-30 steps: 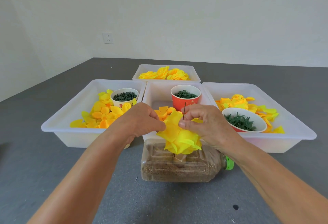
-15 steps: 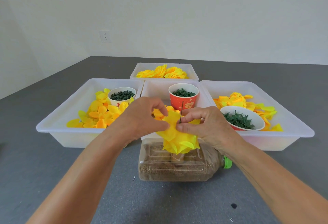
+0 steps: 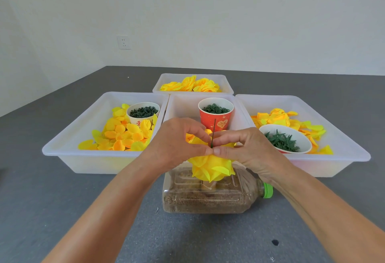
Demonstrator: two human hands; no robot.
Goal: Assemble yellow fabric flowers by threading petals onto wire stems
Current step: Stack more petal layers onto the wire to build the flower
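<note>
Where the grey table [image 3: 52, 210] reaches farthest left, a white tray [image 3: 87, 137] holds loose yellow and orange petals [image 3: 123, 135] and a white cup [image 3: 143, 113] of dark green pieces. Just right of it, the left hand [image 3: 177, 143] pinches the top of a yellow fabric flower [image 3: 211, 167], thumb and forefinger curled against the fabric at the base of a thin dark wire stem [image 3: 213, 133] that stands upright between both hands. Below the flower lies a clear plastic bottle [image 3: 208, 198] on its side, part-filled with brown grains, its green cap [image 3: 267, 190] pointing right. Behind, the middle tray [image 3: 181, 106] carries a red cup [image 3: 216, 114], and a far tray [image 3: 192, 84] holds finished yellow blooms. The right hand [image 3: 248, 150] pinches the flower's top from the other side, fingertips meeting the left hand's. Farthest right, another tray [image 3: 343, 137] holds petals and a white bowl [image 3: 285, 140] of green leaves.
</note>
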